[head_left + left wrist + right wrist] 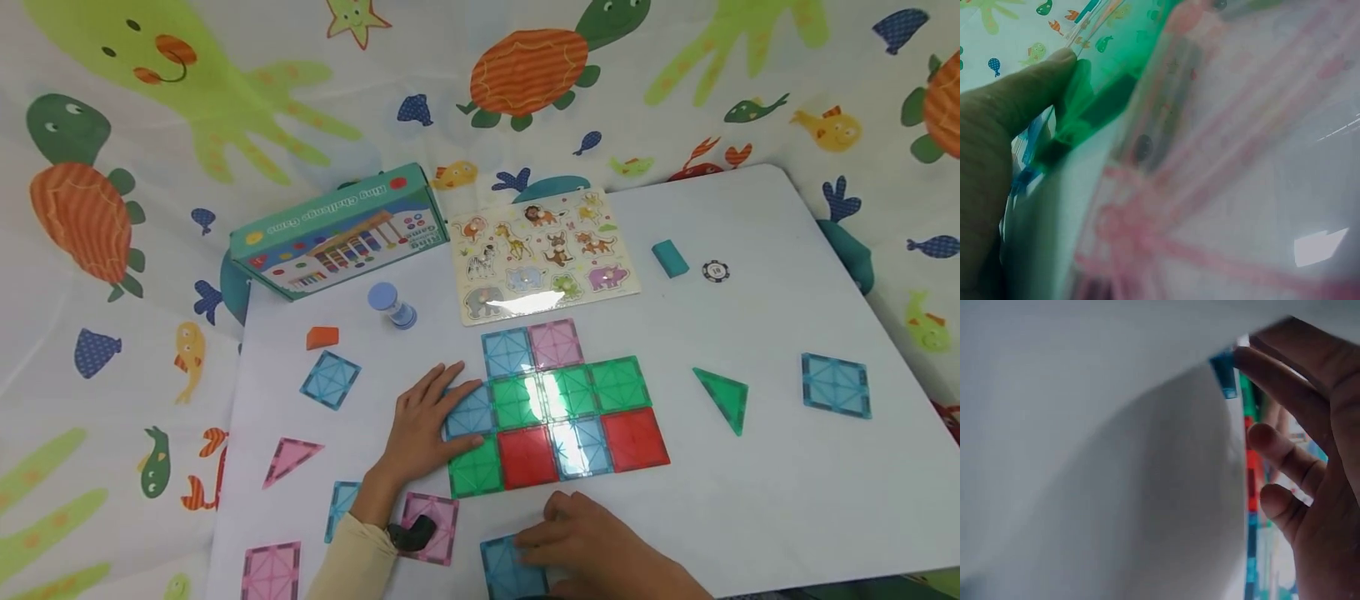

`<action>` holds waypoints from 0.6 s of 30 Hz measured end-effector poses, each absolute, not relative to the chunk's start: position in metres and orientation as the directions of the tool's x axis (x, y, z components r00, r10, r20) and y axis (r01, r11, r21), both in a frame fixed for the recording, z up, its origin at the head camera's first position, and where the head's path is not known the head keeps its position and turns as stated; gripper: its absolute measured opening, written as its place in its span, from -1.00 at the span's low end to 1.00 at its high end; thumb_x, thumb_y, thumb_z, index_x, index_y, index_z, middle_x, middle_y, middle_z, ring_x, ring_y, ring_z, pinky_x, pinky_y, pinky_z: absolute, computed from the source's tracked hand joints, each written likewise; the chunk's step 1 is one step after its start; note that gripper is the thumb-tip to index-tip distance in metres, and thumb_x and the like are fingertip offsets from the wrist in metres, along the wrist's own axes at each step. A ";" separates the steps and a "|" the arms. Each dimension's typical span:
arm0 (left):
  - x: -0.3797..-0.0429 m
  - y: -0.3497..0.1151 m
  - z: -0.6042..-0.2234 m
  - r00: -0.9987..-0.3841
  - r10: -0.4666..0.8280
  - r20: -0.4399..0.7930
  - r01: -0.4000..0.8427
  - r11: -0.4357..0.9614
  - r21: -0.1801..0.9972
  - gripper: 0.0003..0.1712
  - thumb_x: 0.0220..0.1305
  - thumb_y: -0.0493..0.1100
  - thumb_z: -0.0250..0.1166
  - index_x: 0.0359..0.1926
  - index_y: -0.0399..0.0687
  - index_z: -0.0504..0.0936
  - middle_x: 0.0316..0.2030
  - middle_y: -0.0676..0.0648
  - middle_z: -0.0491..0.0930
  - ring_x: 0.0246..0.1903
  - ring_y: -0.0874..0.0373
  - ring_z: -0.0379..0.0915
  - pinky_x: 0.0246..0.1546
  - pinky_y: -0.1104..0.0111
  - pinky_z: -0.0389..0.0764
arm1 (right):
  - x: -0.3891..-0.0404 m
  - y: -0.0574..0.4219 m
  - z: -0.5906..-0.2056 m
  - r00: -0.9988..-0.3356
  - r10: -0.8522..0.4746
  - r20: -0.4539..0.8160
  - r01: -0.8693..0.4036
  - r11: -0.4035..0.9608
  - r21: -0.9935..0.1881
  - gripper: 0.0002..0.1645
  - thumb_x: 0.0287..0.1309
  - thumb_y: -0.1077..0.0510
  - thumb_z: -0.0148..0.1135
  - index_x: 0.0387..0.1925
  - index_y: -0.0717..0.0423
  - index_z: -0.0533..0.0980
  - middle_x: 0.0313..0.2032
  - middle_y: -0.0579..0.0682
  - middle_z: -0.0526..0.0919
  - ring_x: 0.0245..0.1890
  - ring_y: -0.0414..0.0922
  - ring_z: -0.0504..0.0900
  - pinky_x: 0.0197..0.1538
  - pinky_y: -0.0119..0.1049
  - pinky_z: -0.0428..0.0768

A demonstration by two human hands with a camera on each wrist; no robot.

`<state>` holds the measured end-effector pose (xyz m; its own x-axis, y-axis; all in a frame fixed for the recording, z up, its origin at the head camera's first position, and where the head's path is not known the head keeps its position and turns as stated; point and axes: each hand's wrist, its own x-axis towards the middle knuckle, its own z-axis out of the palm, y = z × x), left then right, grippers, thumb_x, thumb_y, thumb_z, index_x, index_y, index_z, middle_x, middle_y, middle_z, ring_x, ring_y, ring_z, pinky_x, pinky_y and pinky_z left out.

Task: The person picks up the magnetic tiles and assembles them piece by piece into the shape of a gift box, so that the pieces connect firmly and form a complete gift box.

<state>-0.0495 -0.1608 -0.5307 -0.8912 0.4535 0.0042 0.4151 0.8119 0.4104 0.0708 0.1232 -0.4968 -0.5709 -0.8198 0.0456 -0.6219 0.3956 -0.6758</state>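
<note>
In the head view my left hand [423,425] rests with spread fingers on the left edge of a block of flat magnetic tiles. Its fingers lie over a blue tile [468,412] and its thumb touches the green tile [476,471] below. The block also has red tiles [527,457], further green and blue ones, and a pink tile [556,343] on top. Near the front edge my right hand [585,542] holds a separate blue magnetic tile [501,571] by its right side. The right wrist view shows fingertips at that tile's corner [1225,378]; part of the grip is hidden.
Loose tiles lie around: a pink square [442,533] under my left wrist, a pink triangle [291,458], a green triangle [727,402], a blue square [836,385]. Behind stand a game box [341,237], an animal puzzle board [543,254] and a small hourglass [392,306].
</note>
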 end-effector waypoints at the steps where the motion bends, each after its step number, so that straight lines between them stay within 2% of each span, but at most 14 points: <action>1: -0.049 -0.161 -0.531 -0.891 0.454 0.001 0.415 0.814 0.407 -0.11 0.00 0.52 0.13 0.37 0.55 0.15 0.46 0.16 -0.11 0.44 0.07 -0.30 0.20 -0.06 0.05 | 0.071 0.125 -0.498 -0.566 -0.823 0.040 -0.626 0.397 -0.671 -0.26 -0.12 -0.25 0.41 0.18 -0.40 0.43 0.05 -0.47 0.50 -0.11 -0.39 0.39 -0.24 -0.55 0.46; 6: -0.050 -0.163 -0.532 -0.889 0.458 -0.011 0.415 0.815 0.405 -0.11 0.01 0.55 0.08 0.38 0.57 0.12 0.46 0.18 -0.15 0.44 0.09 -0.35 0.22 -0.05 0.04 | 0.077 0.130 -0.505 -0.576 -0.816 0.040 -0.641 0.421 -0.641 -0.38 -0.05 -0.26 0.36 0.13 -0.40 0.49 0.13 -0.47 0.45 -0.11 -0.39 0.37 -0.21 -0.53 0.44; 9: -0.051 -0.163 -0.533 -0.887 0.462 -0.006 0.421 0.813 0.402 -0.12 0.01 0.56 0.04 0.38 0.59 0.09 0.47 0.19 -0.16 0.44 0.11 -0.36 0.22 -0.04 0.04 | 0.080 0.133 -0.507 -0.633 -0.773 0.037 -0.619 0.478 -0.623 -0.42 -0.07 -0.32 0.34 0.06 -0.40 0.53 0.12 -0.48 0.46 -0.12 -0.38 0.36 -0.23 -0.49 0.43; 14: -0.052 -0.164 -0.535 -0.885 0.465 0.000 0.426 0.811 0.402 -0.12 0.01 0.57 0.03 0.38 0.59 0.09 0.47 0.18 -0.16 0.44 0.11 -0.36 0.22 -0.05 0.04 | 0.083 0.138 -0.508 -0.758 -0.643 0.110 -0.568 0.568 -0.595 -0.40 -0.26 -0.33 0.45 -0.07 -0.33 0.62 0.03 -0.45 0.55 -0.15 -0.36 0.36 -0.27 -0.46 0.46; 18: -0.052 -0.163 -0.535 -0.884 0.467 0.012 0.432 0.807 0.402 -0.11 0.01 0.53 0.09 0.38 0.57 0.11 0.47 0.15 -0.13 0.44 0.07 -0.32 0.21 -0.06 0.05 | 0.080 0.140 -0.510 -0.795 -0.573 0.197 -0.568 0.590 -0.574 -0.38 -0.34 -0.27 0.53 -0.10 -0.25 0.65 -0.01 -0.40 0.60 -0.17 -0.35 0.38 -0.30 -0.45 0.50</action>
<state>-0.0520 -0.1634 -0.5349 -0.8843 0.4667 0.0120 0.4316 0.8075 0.4021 0.0796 0.1396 -0.5095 -0.7953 -0.5732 0.1971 -0.5677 0.5903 -0.5739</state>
